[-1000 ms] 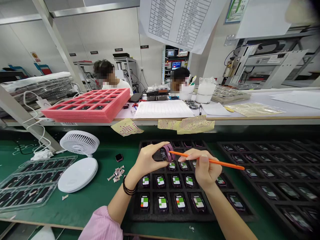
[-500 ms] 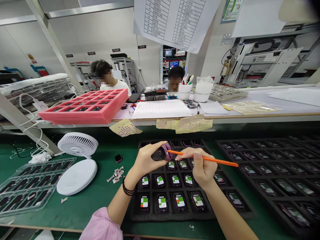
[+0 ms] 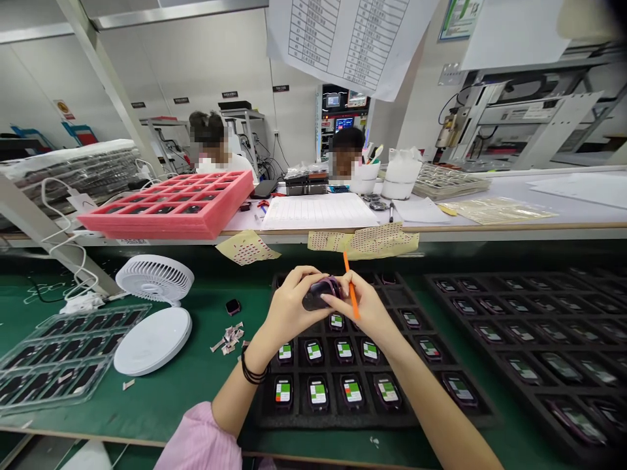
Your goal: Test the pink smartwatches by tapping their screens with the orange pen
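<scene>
My left hand (image 3: 289,307) grips a smartwatch (image 3: 316,296) with a purple case, its dark face tilted toward me above the black foam tray (image 3: 337,422). From the other side, the fingers of my right hand (image 3: 371,313) also touch the watch. An orange stick (image 3: 351,287) is held in that same right hand and points upward, slanting a little. Below the hands, several watches (image 3: 318,394) with lit green and white screens sit in the tray's pockets. Fingers partly cover the held watch.
A second black foam tray (image 3: 494,365) of watches lies right. Left are a white fan (image 3: 153,343), a clear plastic tray (image 3: 53,365), paper scraps (image 3: 229,338) and a lone watch (image 3: 233,306). A pink foam tray (image 3: 210,225) rests on the shelf. Two people sit beyond.
The orange stick has swung from nearly level to nearly upright in my right hand. My right hand has moved left onto the watch, which has turned to show its dark face.
</scene>
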`<state>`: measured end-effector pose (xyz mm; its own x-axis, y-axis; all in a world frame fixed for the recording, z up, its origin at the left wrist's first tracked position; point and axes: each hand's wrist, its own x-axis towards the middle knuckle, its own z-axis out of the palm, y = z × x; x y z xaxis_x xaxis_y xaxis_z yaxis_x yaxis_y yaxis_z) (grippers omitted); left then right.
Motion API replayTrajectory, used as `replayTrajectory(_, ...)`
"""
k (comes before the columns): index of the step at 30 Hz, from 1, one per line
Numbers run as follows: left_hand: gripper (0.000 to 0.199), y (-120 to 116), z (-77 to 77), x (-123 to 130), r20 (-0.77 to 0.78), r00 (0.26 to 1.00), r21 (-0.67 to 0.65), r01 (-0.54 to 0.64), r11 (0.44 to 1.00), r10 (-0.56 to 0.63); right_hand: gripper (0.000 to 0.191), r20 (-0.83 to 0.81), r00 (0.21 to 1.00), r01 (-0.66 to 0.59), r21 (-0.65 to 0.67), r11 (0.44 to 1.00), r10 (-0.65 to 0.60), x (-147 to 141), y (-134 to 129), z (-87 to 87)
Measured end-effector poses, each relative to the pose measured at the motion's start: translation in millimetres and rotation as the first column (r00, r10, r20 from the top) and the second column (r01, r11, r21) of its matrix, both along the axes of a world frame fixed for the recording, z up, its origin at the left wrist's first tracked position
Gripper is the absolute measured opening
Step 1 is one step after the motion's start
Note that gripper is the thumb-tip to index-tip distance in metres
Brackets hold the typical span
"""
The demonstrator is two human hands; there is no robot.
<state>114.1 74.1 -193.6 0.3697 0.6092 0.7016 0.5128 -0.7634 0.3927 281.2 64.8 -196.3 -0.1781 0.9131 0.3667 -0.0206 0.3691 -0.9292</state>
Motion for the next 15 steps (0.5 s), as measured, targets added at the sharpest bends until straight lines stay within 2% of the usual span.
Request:
replayTrajectory(4,0.051,-2.7,1.6,2.2,0.105,0.993,-0.067,0.067,0.996,-0.06,0.045,-0.15,0.989,-0.017,-0.09,0.996,0.003,0.3,-0.6,4.2)
replayTrajectory(15,0.046,-3.2,2.8,2.0,0.142,0.987,-0.047,0.084,0.995,-0.077,0.046,-0.259,0.966,-0.045,-0.137,0.99,0.008,-1.0,-3.4,5.9)
